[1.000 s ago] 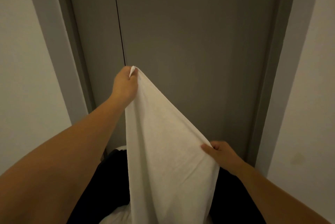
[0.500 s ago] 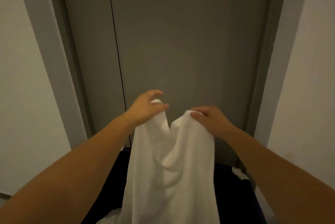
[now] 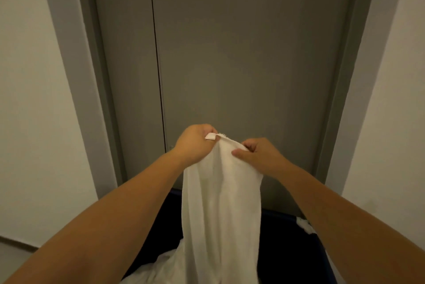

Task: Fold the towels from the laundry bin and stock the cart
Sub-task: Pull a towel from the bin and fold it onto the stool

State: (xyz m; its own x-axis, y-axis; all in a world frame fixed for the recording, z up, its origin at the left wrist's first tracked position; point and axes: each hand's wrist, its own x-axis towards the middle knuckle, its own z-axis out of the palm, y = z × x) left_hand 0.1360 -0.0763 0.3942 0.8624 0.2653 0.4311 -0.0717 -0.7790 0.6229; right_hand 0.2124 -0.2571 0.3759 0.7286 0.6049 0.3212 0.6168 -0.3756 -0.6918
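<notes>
Two pinches: my left hand [image 3: 195,143] and right hand [image 3: 259,157] hold the towel [image 3: 220,203] top; it hangs over the bin [image 3: 287,249], door [image 3: 241,53] close beyond.

Only the person's arms show. The left hand [image 3: 195,143] and the right hand [image 3: 259,157] are bare, worn with nothing visible on the fingers [image 3: 250,145] or knuckles. Behind the fingers each wrist is bare too, and the left forearm [image 3: 115,214] and right forearm [image 3: 345,219] stay uncovered to the picture's edge, smooth, widening away from the fingers. Nails are too dim to make out.
</notes>
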